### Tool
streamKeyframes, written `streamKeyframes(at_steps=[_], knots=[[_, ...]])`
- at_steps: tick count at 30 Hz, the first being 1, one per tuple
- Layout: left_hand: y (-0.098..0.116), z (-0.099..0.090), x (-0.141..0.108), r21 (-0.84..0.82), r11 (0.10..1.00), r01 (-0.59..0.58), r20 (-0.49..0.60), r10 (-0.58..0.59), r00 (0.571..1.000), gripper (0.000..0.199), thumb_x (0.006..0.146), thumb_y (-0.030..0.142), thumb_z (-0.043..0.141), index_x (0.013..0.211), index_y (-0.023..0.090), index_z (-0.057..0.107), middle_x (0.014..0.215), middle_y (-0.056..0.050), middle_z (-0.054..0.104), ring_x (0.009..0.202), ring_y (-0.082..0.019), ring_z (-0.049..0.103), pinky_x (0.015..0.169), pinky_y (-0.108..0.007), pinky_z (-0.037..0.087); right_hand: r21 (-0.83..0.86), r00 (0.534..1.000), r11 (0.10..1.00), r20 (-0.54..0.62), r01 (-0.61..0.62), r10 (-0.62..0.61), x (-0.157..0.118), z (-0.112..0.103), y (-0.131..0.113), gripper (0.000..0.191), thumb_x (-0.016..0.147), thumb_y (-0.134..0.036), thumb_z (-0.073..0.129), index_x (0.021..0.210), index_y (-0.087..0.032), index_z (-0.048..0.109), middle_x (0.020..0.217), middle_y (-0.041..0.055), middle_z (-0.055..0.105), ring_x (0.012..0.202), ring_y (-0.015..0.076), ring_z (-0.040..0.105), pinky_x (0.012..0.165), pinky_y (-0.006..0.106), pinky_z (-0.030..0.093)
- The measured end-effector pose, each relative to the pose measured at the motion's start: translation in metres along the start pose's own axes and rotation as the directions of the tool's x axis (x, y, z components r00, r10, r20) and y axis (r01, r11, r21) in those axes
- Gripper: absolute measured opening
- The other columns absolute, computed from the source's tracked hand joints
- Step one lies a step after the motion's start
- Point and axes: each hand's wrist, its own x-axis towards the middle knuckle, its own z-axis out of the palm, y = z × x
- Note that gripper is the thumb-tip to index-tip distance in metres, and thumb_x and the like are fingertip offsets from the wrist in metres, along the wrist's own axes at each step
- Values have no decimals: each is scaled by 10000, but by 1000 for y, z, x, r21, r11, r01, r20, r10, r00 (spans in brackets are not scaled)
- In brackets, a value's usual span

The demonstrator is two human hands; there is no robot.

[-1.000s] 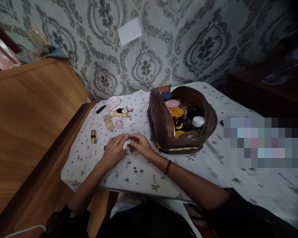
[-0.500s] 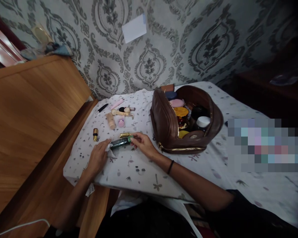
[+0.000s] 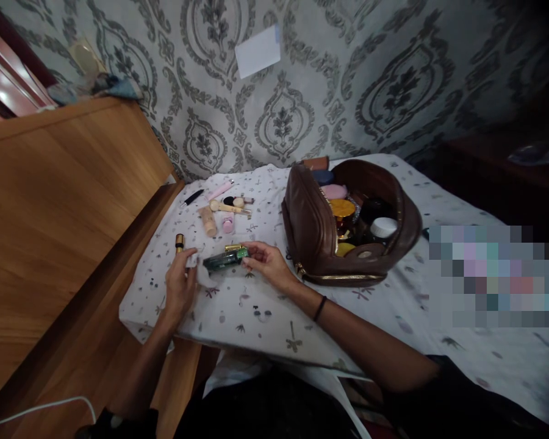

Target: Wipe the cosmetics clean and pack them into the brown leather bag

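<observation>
My right hand [image 3: 263, 261] pinches the green cap end of a dark green bottle [image 3: 222, 260], which lies nearly level above the patterned cloth. At the bottle's other end my left hand [image 3: 182, 281] is closed on a white wipe [image 3: 196, 264], whose loose part hangs beside the bottle. A gold tube [image 3: 233, 247] lies just behind the bottle, partly hidden. Near my left fingertips stands a black and gold lipstick [image 3: 179, 242]. Farther back are a beige tube [image 3: 208, 222], a pink bottle [image 3: 227, 223] and a brush [image 3: 231, 208].
An open brown bag [image 3: 308, 219] full of jars and cases sits right of my right hand. A black pen [image 3: 193, 197] and a pink one [image 3: 221, 189] lie at the back left. A wooden cabinet [image 3: 73, 201] borders the left side.
My left hand has drawn slightly back from the bottle with the wipe, and more of the bottle's left end shows. The view has shifted a little.
</observation>
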Motion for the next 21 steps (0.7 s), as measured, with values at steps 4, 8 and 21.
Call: streamKeyframes(at_steps=[4,8,21], knots=[[30,21,2,-30,974,-226,33,227,973,343,903,116,418,1190,200,586,1257,-107,630,1219,-224,578,1045,-415,480,-42,1000,999,-14,23,-24,-1,1,1,387,678,-315,778,1018,-174,657,737,-18,613,598,102,553,522,219,456],[43,47,1,-102,895,-434,106,444,890,444,898,43,369,1268,197,561,1301,-128,610,1262,-220,549,1071,-458,467,-54,999,998,-24,32,-33,0,0,3,320,660,-302,757,929,-173,641,732,-21,613,605,101,551,546,223,451],[6,28,-10,70,939,-336,170,320,932,494,768,-52,399,1147,188,606,1276,-117,650,1200,-237,588,993,-432,475,-96,1000,995,8,-4,5,-4,2,5,344,690,-363,759,936,-180,603,715,-26,607,614,122,577,559,244,459]])
